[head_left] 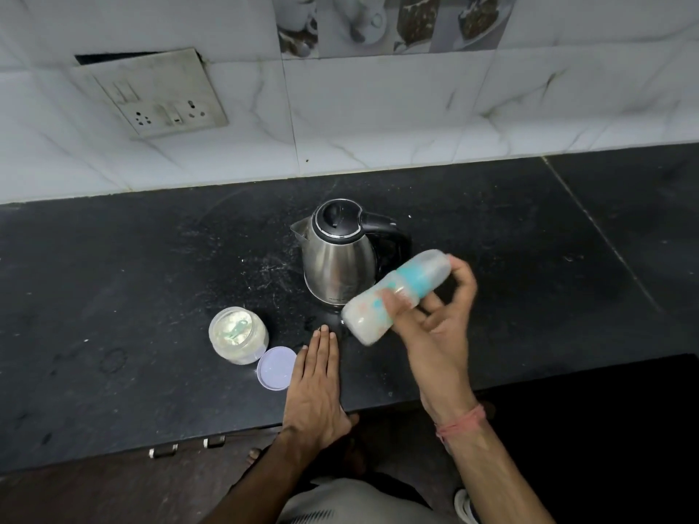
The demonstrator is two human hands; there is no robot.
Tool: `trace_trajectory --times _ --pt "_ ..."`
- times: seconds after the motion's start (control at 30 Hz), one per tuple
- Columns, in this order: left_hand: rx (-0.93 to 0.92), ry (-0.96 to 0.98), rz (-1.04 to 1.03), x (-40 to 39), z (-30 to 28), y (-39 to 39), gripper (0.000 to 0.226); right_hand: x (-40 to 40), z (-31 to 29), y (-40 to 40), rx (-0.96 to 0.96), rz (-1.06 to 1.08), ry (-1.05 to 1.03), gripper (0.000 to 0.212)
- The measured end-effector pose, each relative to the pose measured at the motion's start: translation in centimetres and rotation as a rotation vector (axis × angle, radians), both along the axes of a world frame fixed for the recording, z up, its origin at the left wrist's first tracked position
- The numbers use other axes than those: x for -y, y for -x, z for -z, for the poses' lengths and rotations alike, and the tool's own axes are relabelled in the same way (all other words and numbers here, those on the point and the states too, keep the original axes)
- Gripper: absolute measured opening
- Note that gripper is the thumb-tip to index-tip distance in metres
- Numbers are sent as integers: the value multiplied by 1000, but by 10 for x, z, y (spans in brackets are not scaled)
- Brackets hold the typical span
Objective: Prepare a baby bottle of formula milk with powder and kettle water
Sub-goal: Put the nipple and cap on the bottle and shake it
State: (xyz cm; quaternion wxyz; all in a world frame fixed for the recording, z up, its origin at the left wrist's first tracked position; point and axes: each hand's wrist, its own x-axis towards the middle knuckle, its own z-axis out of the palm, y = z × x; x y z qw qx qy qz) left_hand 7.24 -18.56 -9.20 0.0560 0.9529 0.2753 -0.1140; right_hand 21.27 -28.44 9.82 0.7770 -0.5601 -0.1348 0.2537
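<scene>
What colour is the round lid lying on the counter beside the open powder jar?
Pale lilac: the round plastic lid shows best in the head view, flat on the black counter.

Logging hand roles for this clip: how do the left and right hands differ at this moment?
The left hand lies flat on the countertop with straight fingers, holding nothing; the right hand is raised above it, fingers curled round the baby bottle, which is tilted and blurred. The left hand rests beside the lilac lid; the right hand is in front of the kettle. Both are bare.

Grimy switch-socket plate [159,96] on marble wall tiles [378,119]; black countertop [113,296].
</scene>
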Motion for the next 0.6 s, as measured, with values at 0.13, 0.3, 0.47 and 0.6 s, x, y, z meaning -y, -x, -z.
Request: trace_trajectory --times 0.13,0.3,0.47,0.6 --pt "81 15 18 -2 4 2 142 11 9 11 74 -265 80 94" --pt "44 19 -12 -2 4 1 149 13 8 -1 -34 256 -74 87" --pt "96 27 -1 -4 12 3 150 24 13 0 30 -141 48 86" --pt "67 12 -6 -3 10 3 150 21 13 -2 -24 6 0 84"
